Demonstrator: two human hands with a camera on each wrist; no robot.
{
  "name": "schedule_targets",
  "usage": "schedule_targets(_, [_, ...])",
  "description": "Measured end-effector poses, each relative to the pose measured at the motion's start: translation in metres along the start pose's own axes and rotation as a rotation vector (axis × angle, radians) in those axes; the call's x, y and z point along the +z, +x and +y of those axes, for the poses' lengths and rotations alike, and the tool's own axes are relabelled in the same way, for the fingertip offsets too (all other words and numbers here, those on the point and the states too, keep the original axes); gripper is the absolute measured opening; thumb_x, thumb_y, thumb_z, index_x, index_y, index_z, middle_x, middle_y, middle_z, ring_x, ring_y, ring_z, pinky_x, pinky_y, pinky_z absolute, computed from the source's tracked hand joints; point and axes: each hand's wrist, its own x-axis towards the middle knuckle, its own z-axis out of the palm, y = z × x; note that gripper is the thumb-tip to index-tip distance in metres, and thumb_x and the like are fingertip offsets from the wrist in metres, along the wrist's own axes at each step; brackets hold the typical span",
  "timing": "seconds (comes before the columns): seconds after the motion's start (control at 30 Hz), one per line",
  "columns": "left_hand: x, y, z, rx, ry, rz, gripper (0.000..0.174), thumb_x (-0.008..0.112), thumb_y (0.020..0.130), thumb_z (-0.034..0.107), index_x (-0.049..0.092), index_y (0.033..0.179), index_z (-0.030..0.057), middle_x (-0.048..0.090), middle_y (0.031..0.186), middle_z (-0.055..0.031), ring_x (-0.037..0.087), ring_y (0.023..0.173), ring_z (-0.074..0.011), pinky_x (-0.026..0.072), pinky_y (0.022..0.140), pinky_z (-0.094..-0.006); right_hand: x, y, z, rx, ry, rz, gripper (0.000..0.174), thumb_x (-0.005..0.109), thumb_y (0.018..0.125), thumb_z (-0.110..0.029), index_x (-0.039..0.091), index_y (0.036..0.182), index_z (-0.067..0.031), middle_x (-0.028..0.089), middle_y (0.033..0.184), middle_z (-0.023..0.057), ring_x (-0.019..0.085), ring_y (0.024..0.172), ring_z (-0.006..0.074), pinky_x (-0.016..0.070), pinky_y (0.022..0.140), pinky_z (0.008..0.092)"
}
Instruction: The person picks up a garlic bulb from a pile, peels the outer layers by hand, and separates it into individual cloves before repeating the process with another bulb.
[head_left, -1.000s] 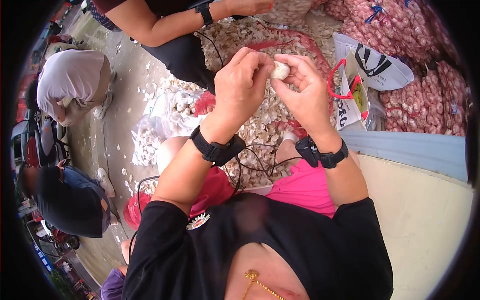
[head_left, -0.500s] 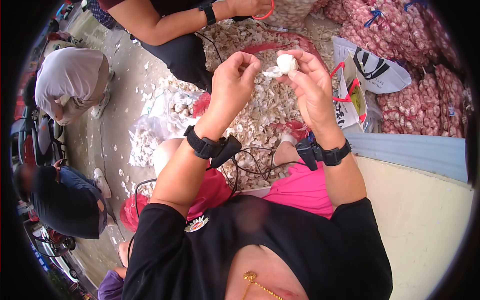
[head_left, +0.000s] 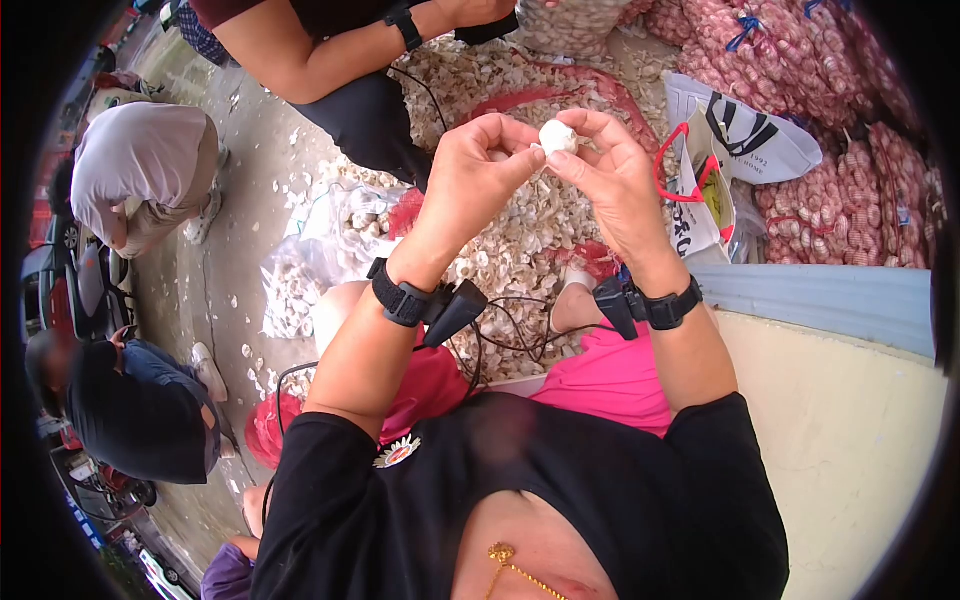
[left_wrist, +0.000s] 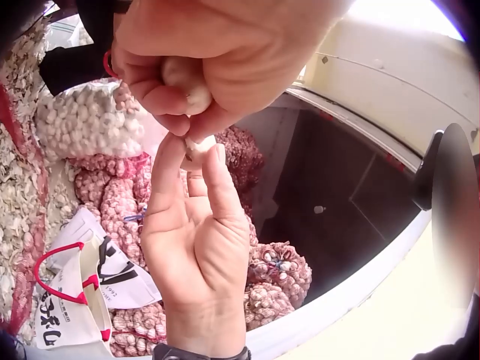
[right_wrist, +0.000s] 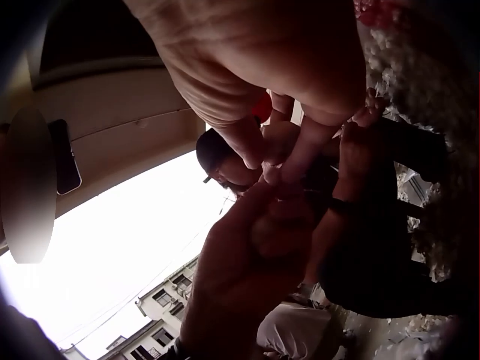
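My right hand (head_left: 618,195) grips a white garlic bulb (head_left: 558,136) between thumb and fingers, raised in front of me. Beside it, my left hand (head_left: 468,180) brings its thumb and index fingertips right to the bulb's near side. In the left wrist view, a pale rounded piece of garlic (left_wrist: 185,81) lies within the curled fingers of the left hand, partly hidden by them. Just below it, the right fingers hold the bulb (left_wrist: 199,148), mostly covered in that view. The right wrist view is dark, with the fingertips of both hands meeting.
Garlic skins (head_left: 515,235) cover the ground below. A clear plastic bag (head_left: 300,275) of garlic lies at left. Mesh sacks of garlic (head_left: 830,205) and a white tote bag (head_left: 700,215) stand at right. Another person's arm (head_left: 330,60) is across from me; cables hang between my wrists.
Half a second ago the hands were apart, with loose skin hanging from the bulb. The left hand has since moved right to the bulb, and the right hand has shifted slightly left.
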Motion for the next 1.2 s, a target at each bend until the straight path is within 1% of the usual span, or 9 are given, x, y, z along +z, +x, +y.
schedule_targets(0.07, [0.001,-0.001,0.000,0.025,0.102,0.041,0.015,0.071,0.085,0.012,0.067,0.091,-0.0011,0.067,0.073,-0.0026,0.057,0.061,-0.0063,0.0471,0.056,-0.0233,-0.002,0.002,0.006,-0.020,-0.015,-0.009,0.035,0.064,0.089,-0.003,0.052,0.122,0.0019,0.062,0.114,0.0110,0.063,0.102,0.0156,0.0539,0.088,0.0283])
schedule_targets(0.27, [-0.002,0.001,-0.002,0.118,0.559,0.090,0.018,0.067,0.092,0.017,0.066,0.097,0.0006,0.064,0.071,0.0002,0.050,0.055,-0.0016,0.0377,0.047,-0.0190,-0.003,0.004,0.000,-0.006,0.098,0.033,0.033,0.061,0.090,0.000,0.052,0.122,0.0034,0.061,0.116,0.0128,0.063,0.101,0.0176,0.0554,0.087,0.0310])
schedule_targets(0.37, [-0.002,0.005,-0.008,0.126,0.152,0.061,0.022,0.067,0.093,0.022,0.065,0.101,0.0015,0.063,0.071,0.0008,0.049,0.054,-0.0020,0.0367,0.045,-0.0184,-0.005,0.003,0.002,-0.056,0.044,0.007,0.034,0.061,0.090,0.000,0.053,0.123,0.0025,0.061,0.117,0.0119,0.062,0.104,0.0174,0.0552,0.088,0.0310])
schedule_targets(0.43, [0.001,0.002,0.002,-0.032,-0.094,-0.036,0.024,0.066,0.094,0.024,0.062,0.104,0.0025,0.062,0.071,0.0012,0.050,0.054,-0.0022,0.0365,0.045,-0.0174,0.000,0.000,-0.002,-0.055,-0.001,-0.019,0.035,0.062,0.089,0.001,0.053,0.123,0.0019,0.061,0.118,0.0109,0.062,0.105,0.0169,0.0543,0.089,0.0304])
schedule_targets(0.67, [0.004,0.001,0.003,0.065,-0.138,-0.043,0.018,0.066,0.095,0.021,0.060,0.097,0.0032,0.059,0.071,0.0013,0.050,0.055,-0.0022,0.0353,0.044,-0.0168,0.002,0.001,0.001,-0.148,-0.124,-0.081,0.038,0.065,0.088,0.001,0.055,0.125,0.0005,0.061,0.122,0.0084,0.060,0.110,0.0152,0.0506,0.093,0.0281])
schedule_targets(0.73, [0.001,-0.001,0.008,-0.028,-0.240,-0.059,0.016,0.066,0.093,0.017,0.061,0.093,0.0022,0.063,0.077,-0.0006,0.054,0.062,-0.0036,0.0428,0.051,-0.0195,-0.001,0.002,0.001,-0.142,-0.139,-0.092,0.039,0.064,0.088,0.001,0.055,0.126,0.0009,0.061,0.122,0.0088,0.060,0.110,0.0154,0.0505,0.093,0.0281])
schedule_targets(0.83, [0.002,-0.001,0.008,-0.078,-0.237,-0.042,0.015,0.062,0.096,0.017,0.061,0.093,0.0028,0.059,0.071,0.0009,0.049,0.054,-0.0024,0.0356,0.044,-0.0166,-0.003,0.002,0.002,-0.111,-0.124,-0.105,0.039,0.064,0.088,0.002,0.054,0.126,0.0020,0.061,0.122,0.0095,0.060,0.110,0.0154,0.0502,0.093,0.0281])
schedule_targets(1.07, [0.004,-0.001,0.013,-0.110,-0.265,0.004,0.015,0.062,0.096,0.016,0.064,0.097,0.0010,0.061,0.072,0.0005,0.050,0.055,-0.0022,0.0368,0.046,-0.0165,-0.004,0.004,0.004,-0.108,-0.027,-0.050,0.041,0.065,0.089,-0.003,0.053,0.128,0.0046,0.062,0.119,0.0110,0.060,0.108,0.0144,0.0499,0.094,0.0285])
schedule_targets(1.2, [0.011,-0.001,0.008,0.117,-0.027,0.099,0.013,0.068,0.090,0.007,0.066,0.101,0.0006,0.061,0.078,0.0006,0.054,0.062,-0.0029,0.0421,0.051,-0.0173,-0.005,0.004,0.003,-0.119,-0.074,-0.015,0.041,0.064,0.090,-0.004,0.053,0.128,0.0047,0.062,0.118,0.0107,0.060,0.107,0.0142,0.0498,0.094,0.0284])
